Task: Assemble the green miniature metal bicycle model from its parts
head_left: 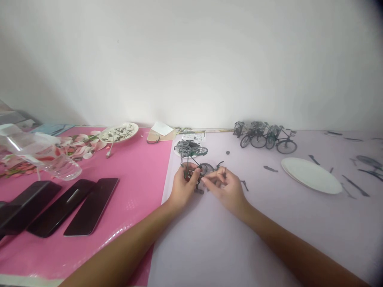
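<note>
Near the middle of the table, my left hand [184,182] is closed around a small dark toy bicycle [194,160], thumb on its near side. One spoked wheel [206,169] shows between my two hands. My right hand [226,186] is pinched, thumb and forefinger meeting right beside the bicycle; whatever lies between those fingertips is too small to make out. A dark part like a handlebar [220,164] pokes up behind the right fingers. Just beyond my left hand, a pile of grey wheels and parts [188,147] covers a white plate.
Several assembled toy bicycles [259,135] stand by the wall. To the right are an upturned-looking white plate [311,175] and loose dark parts [355,185]. Leftward lie two phones [91,207], a black box [30,205], a plastic bottle [64,161], petals [82,147] and a filled plate [135,128].
</note>
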The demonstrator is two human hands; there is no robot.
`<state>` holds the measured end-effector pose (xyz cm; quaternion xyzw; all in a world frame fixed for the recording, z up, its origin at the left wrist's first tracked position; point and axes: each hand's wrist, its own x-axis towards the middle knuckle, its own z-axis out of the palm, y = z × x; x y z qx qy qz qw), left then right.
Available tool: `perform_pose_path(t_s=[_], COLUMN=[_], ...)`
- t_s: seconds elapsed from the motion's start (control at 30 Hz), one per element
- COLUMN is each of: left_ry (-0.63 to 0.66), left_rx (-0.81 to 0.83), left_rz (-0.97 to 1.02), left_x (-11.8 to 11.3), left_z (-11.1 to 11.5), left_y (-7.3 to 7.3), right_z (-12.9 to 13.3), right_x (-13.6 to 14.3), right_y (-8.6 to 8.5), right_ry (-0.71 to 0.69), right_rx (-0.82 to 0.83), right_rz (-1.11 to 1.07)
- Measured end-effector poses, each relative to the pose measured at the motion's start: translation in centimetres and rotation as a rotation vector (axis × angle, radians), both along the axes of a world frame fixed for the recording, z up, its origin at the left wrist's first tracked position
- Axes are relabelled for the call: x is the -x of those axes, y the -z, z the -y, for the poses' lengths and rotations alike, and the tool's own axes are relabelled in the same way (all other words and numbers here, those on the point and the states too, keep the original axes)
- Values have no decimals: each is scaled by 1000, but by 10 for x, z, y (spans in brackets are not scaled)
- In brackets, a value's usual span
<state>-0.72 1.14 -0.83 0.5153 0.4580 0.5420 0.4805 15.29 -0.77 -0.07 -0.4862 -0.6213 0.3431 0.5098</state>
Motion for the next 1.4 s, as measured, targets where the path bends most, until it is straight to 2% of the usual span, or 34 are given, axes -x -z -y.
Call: perform_pose_path(t_s=[0.3,0.6,1.07,1.4], left_ry=[23,136,107,147], left_rx=[29,98,99,113], left_rz=[13,61,45,64], left_x=[0,0,-1,-1], left_z=[2,4,3,2], left_y=[0,-2,-2,0], right_z=[-2,-7,-7,-7], right_x=[1,-3,-5,-4], right_y=[3,10,10,9], right_ry=[-23,-13,3,7], right_rx=[145,118,83,54], right_rz=[-271,-210,-181,-150])
